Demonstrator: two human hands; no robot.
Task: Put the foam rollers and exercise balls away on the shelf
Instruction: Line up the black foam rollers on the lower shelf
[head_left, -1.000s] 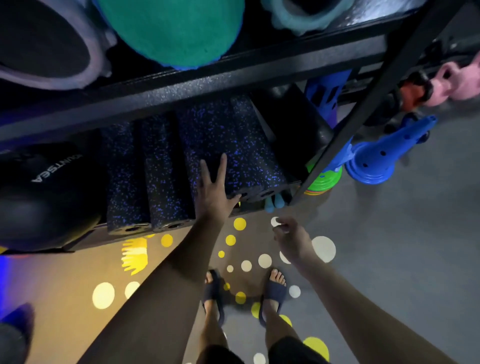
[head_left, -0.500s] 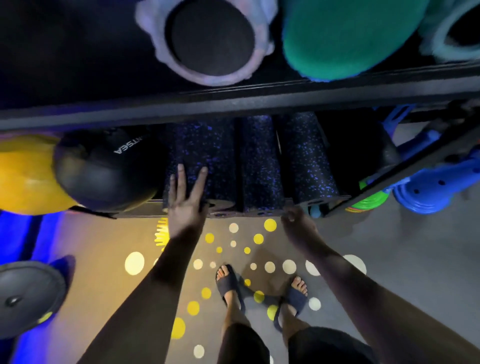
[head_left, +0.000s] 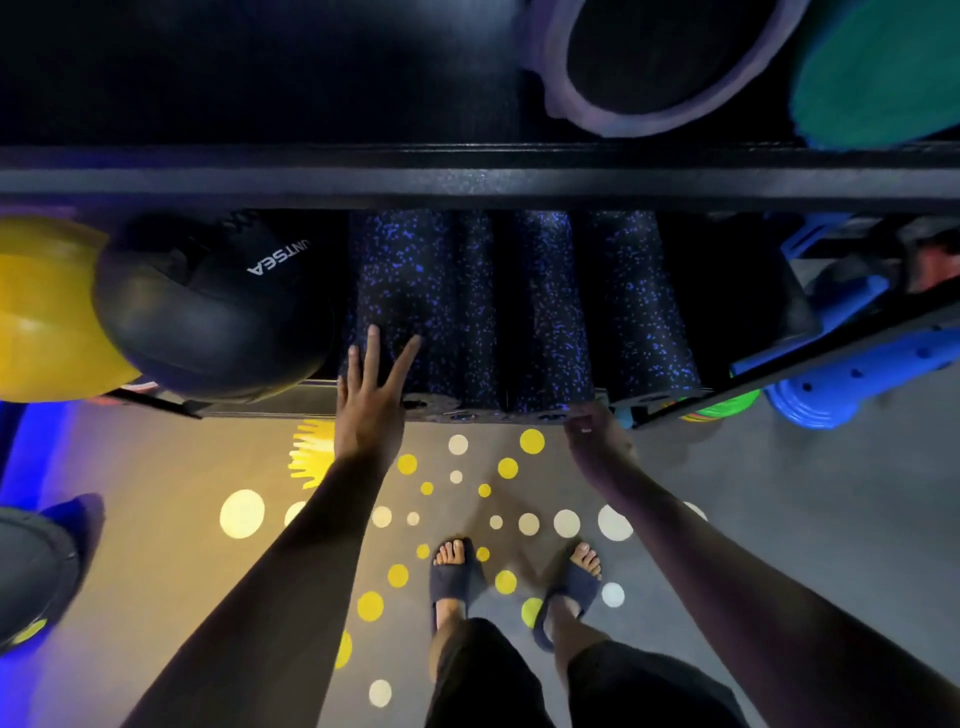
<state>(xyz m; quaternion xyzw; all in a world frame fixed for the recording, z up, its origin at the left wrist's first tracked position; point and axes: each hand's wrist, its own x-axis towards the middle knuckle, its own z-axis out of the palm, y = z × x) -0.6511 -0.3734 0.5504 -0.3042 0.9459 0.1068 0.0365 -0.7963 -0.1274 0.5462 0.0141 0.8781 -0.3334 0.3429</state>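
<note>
Head view, near to far: left hand (head_left: 370, 410) flat, fingers spread, pressing leftmost foam roller (head_left: 415, 306) on lower shelf (head_left: 260, 408). Right hand (head_left: 592, 434) at roller ends, finger state unclear. Three speckled rollers side by side; black ball (head_left: 208, 312), yellow ball (head_left: 41, 312) left of them. Looks like final seating step; next: push ends flush.

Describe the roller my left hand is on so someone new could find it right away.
Look at the lower shelf, right of the black ball. Three blue-speckled black rollers lie side by side; it's the leftmost roller, under the left hand, next to the ball.
</note>
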